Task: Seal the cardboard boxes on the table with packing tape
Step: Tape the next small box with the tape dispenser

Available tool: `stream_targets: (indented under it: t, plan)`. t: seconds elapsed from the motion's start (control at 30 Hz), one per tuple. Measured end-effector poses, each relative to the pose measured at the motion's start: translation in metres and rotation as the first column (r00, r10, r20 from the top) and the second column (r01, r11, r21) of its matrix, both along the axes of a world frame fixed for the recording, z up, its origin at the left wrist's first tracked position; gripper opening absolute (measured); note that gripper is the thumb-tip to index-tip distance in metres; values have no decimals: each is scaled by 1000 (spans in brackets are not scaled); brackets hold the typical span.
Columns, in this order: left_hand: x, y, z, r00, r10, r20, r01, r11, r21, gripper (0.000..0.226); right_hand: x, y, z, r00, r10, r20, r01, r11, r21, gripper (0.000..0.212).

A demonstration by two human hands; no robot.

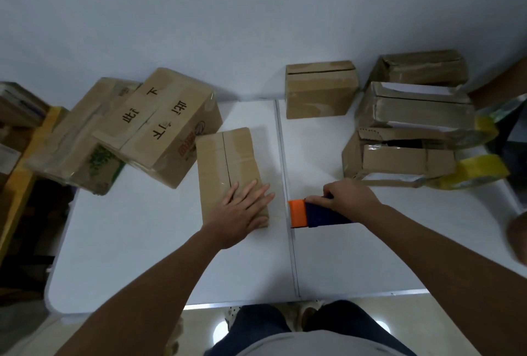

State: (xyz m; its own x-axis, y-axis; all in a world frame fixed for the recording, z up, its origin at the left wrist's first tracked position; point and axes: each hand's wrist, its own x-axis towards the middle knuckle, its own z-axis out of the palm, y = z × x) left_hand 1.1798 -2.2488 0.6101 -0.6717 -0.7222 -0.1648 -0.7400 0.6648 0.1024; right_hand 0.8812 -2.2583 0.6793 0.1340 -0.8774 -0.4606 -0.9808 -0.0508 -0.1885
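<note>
The cardboard box point(231, 173) lies lengthwise just left of the centre seam point(286, 199) of a white folding table point(142, 241), its flaps closed along a dark middle slit with tape across; the left hand point(242, 213) rests flat on its near end, fingers straight and spread; the right hand point(349, 197) is curled round a tape dispenser point(316, 213), dark blue with an orange end, which sits on the table just right of the seam; the table stands against a plain pale wall point(256, 13); its near edge runs in front of the person's legs, and the stretch of table between that edge and the hands is bare; on the left a printed box point(162, 127) lies tilted, touching the far left corner of the box under the hand and leaning on a taped box point(77, 139) that overhangs the left edge; at the far side a small box point(320, 89) stands by the wall; on the right three worn boxes point(407, 133) crowd together with flaps partly open, and yellow tape rolls point(482, 170) lie beside them near the right edge; beyond the left edge stands a yellow shelf frame point(25, 173)
</note>
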Motion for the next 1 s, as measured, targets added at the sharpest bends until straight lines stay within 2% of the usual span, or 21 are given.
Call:
stream_targets:
  t: [0.1, 0.2, 0.5, 0.67, 0.73, 0.83, 0.9, 1.0]
  plan:
    - [-1, 0, 1, 1000, 2, -6, -2, 1000, -7, 60, -4, 2, -1, 998, -29, 57, 22, 993, 118, 60]
    - [-1, 0, 2, 1000, 0, -4, 0, 1000, -12, 60, -6, 6, -2, 997, 16, 79, -33, 976, 214, 48]
    - [-2, 1, 4, 1000, -2, 6, 2, 1000, -10, 63, 36, 12, -14, 993, 115, -32, -117, 990, -81, 48]
    - [-4, 0, 2, 1000, 9, 4, -9, 1000, -28, 65, 47, 10, -15, 993, 105, -55, -109, 991, -81, 50]
    - [-4, 0, 3, 1000, 13, 5, -13, 1000, -22, 64, 49, 7, -16, 997, 63, -51, -66, 996, -58, 50]
    - [-3, 3, 1, 1000, 19, 6, -19, 1000, -22, 63, 33, -6, -13, 985, -138, -107, 137, 990, -16, 47]
    - [-3, 3, 3, 1000, 23, -4, -23, 1000, -3, 63, 18, -13, -12, 968, -207, -140, 209, 978, 1, 49]
    - [-3, 1, 1, 999, 30, -11, -30, 1000, 9, 63, 21, -14, -21, 959, -256, -119, 250, 966, -69, 50]
